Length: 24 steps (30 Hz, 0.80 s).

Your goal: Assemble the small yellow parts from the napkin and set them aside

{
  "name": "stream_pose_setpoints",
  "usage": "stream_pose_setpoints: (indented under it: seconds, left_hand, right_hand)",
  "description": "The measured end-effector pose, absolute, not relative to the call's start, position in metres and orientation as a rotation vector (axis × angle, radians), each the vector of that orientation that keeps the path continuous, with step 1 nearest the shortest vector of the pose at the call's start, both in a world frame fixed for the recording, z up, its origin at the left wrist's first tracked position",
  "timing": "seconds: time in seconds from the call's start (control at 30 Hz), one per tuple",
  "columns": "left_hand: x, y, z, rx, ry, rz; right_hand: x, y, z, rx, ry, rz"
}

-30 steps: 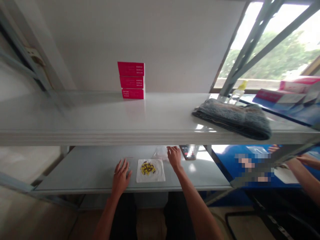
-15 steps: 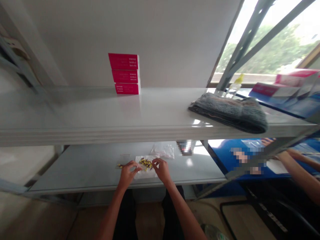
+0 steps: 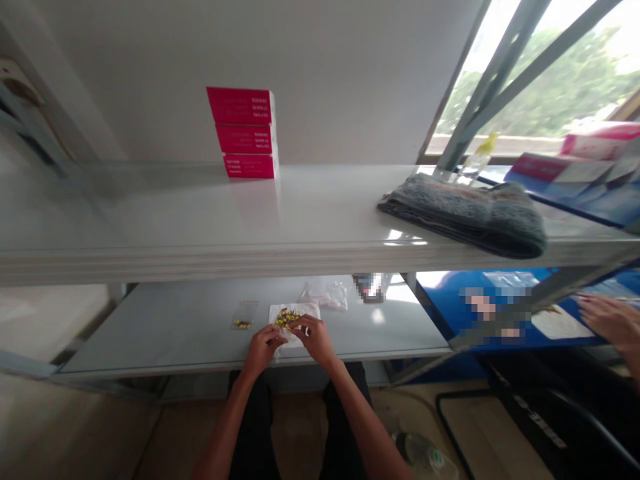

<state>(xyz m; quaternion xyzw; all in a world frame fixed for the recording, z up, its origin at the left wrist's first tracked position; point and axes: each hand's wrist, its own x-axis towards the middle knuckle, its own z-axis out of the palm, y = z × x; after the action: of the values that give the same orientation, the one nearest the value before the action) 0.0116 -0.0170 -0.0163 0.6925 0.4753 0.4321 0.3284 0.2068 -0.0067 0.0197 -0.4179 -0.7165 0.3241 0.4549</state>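
A pile of small yellow-and-dark pieces (image 3: 284, 317) lies on a white sheet (image 3: 313, 309) on the lower shelf. At the sheet's near left edge, my left hand (image 3: 262, 348) is closed, pinching what looks like a small clear plastic bag (image 3: 281, 351). My right hand (image 3: 311, 332) reaches over the sheet from the right, fingertips pressed together beside the pile and close to the bag; what they hold is too small to make out. Left of the sheet, a flat clear bag (image 3: 247, 311) has several of the same pieces at its bottom.
Clear bags (image 3: 327, 295) lie behind the sheet, near a blurred-out item (image 3: 369, 287). The upper shelf (image 3: 320, 213) overhangs, bearing stacked pink boxes (image 3: 246, 139) and a folded grey towel (image 3: 465, 210). Past the metal post, another person's hand (image 3: 607, 320) is over a blue table (image 3: 450, 300).
My left hand has moved slightly right and nearer to me, uncovering the filled bag at left. My right hand has shifted left over the sheet. The view has shifted a little.
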Motion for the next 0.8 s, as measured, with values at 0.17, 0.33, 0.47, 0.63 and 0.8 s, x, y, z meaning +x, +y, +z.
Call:
stream_pose_setpoints:
  seconds: [0.17, 0.33, 0.47, 0.63, 0.8]
  left_hand:
    - [0.013, -0.019, -0.013, 1.782, 1.244, 1.134]
    - [0.009, -0.018, -0.011, 1.631, 1.29, 1.177]
    - [0.007, -0.017, -0.012, 1.482, 1.32, 1.231]
    - [0.001, -0.018, -0.009, 1.397, 1.321, 1.32]
    - [-0.009, -0.02, -0.015, 1.401, 1.313, 1.338]
  right_hand:
    - [0.198, -0.01, 0.013, -1.059, -1.815, 0.819]
    - [0.196, -0.017, 0.012, -0.965, -1.763, 0.848]
    - [0.193, -0.019, 0.012, -0.97, -1.786, 0.901]
    - [0.19, -0.015, 0.005, -0.998, -1.792, 0.93]
    - [0.194, -0.011, -0.002, -1.328, -1.789, 0.588]
